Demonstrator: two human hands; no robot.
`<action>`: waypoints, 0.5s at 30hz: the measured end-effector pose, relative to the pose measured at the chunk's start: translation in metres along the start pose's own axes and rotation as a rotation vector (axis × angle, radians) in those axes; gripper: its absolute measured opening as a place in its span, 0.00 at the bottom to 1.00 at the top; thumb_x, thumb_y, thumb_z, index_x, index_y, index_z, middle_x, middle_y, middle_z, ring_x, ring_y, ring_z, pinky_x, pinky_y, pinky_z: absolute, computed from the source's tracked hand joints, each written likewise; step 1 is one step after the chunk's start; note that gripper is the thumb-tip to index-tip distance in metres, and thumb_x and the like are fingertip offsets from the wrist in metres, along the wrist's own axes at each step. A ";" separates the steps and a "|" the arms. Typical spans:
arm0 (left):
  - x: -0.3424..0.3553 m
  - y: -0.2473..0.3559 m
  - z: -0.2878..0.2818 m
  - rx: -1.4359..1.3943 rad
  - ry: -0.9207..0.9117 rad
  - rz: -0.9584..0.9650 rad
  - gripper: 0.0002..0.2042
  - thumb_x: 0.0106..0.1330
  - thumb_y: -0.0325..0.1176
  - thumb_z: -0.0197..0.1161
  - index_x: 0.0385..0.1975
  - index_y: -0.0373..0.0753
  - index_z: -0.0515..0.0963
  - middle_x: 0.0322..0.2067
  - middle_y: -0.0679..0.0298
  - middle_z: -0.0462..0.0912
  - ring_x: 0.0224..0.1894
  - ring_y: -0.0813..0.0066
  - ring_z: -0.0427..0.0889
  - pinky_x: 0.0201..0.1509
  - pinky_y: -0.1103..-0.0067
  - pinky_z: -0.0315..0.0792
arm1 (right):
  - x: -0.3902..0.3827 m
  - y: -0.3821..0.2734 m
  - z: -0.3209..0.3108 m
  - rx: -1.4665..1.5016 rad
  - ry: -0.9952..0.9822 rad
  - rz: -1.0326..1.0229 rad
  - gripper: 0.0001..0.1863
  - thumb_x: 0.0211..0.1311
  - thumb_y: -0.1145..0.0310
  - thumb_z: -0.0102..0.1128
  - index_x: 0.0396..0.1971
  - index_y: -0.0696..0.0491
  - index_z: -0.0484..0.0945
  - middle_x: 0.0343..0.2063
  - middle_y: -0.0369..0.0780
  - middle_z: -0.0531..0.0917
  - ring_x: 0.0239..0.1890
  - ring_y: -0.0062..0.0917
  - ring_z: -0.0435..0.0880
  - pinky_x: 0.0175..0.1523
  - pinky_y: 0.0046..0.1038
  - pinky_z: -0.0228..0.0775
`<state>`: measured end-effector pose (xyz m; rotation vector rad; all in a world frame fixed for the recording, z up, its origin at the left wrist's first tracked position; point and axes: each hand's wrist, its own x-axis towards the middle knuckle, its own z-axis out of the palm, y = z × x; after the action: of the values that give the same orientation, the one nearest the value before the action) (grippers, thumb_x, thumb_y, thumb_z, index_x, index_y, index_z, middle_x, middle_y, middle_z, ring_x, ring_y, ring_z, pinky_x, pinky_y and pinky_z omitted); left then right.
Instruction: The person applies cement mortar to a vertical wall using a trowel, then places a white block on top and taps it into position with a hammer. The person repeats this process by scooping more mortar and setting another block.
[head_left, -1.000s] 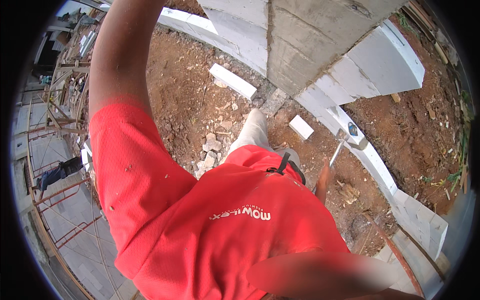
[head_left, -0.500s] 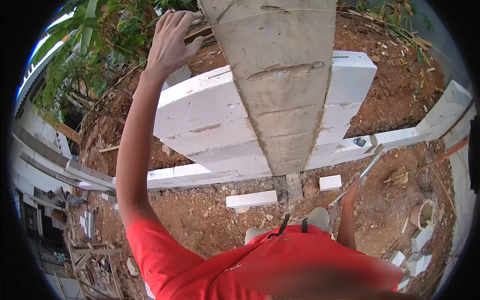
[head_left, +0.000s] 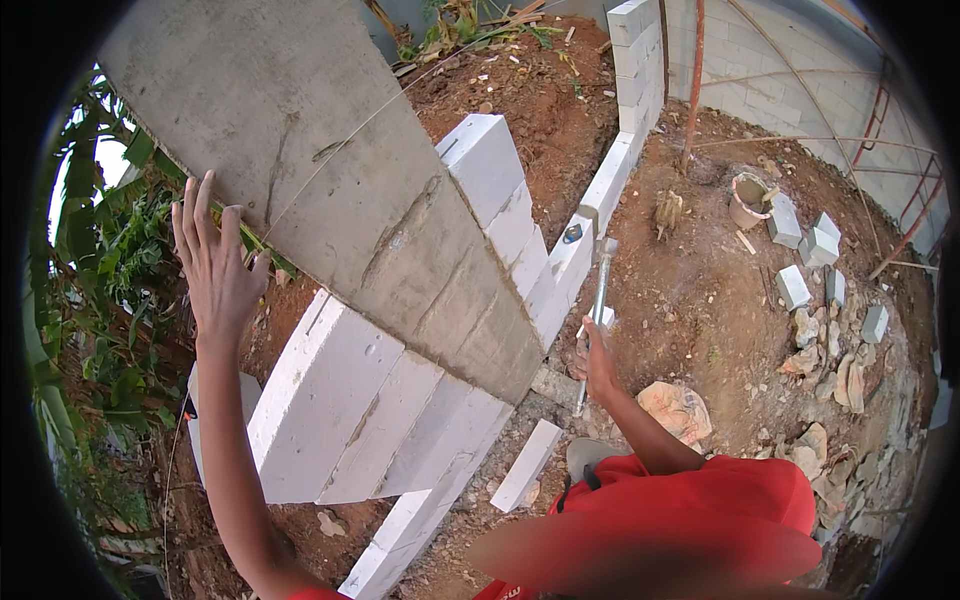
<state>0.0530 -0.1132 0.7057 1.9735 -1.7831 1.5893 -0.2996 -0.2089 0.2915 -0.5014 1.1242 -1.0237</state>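
Observation:
My left hand (head_left: 216, 262) is raised with fingers apart at the left edge of a tall grey concrete column (head_left: 285, 140); I cannot tell whether the fingertips touch it. My right hand (head_left: 600, 365) grips a long silver metal tool (head_left: 603, 285), upright in view, with a short crosspiece at its far end beside a low white block wall (head_left: 608, 182). A small blue-and-black object (head_left: 572, 233) rests on that wall. White block stacks (head_left: 315, 400) flank the column on both sides, and a loose white block (head_left: 525, 465) lies on the dirt below it.
Plants (head_left: 75, 350) grow at the left. To the right are a bucket (head_left: 750, 205), scattered blocks (head_left: 783, 222), broken rubble (head_left: 840, 380), a crumpled sack (head_left: 672, 408) on reddish dirt, and rusty red poles (head_left: 697, 90) before a block boundary wall (head_left: 820, 110).
The view has swung up from my body to the column and turned toward the right. My left arm's hand, out of frame earlier, shows beside the column; my right hand still holds the tool.

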 end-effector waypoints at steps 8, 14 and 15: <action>0.013 -0.006 -0.005 -0.026 -0.041 0.147 0.23 0.50 0.26 0.74 0.47 0.41 0.74 0.76 0.59 0.59 0.82 0.57 0.48 0.87 0.57 0.42 | 0.033 0.016 0.014 0.053 -0.032 0.061 0.30 0.68 0.36 0.60 0.54 0.46 0.71 0.36 0.36 0.73 0.28 0.21 0.71 0.26 0.26 0.59; 0.011 -0.014 0.003 -0.041 -0.017 0.213 0.26 0.50 0.29 0.76 0.50 0.42 0.74 0.76 0.59 0.60 0.81 0.55 0.51 0.86 0.54 0.44 | 0.024 0.000 0.024 0.148 -0.001 -0.014 0.28 0.68 0.36 0.58 0.45 0.47 0.70 0.29 0.33 0.71 0.24 0.18 0.68 0.24 0.25 0.58; 0.009 -0.018 0.010 -0.049 0.000 0.230 0.25 0.50 0.28 0.75 0.50 0.42 0.74 0.75 0.59 0.60 0.81 0.55 0.51 0.86 0.53 0.44 | 0.017 -0.014 0.030 0.202 0.030 -0.060 0.25 0.70 0.37 0.58 0.39 0.46 0.67 0.25 0.31 0.67 0.20 0.16 0.64 0.21 0.23 0.54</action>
<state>0.0710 -0.1204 0.7171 1.8025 -2.0930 1.5855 -0.2769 -0.2352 0.3059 -0.3608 1.0242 -1.1859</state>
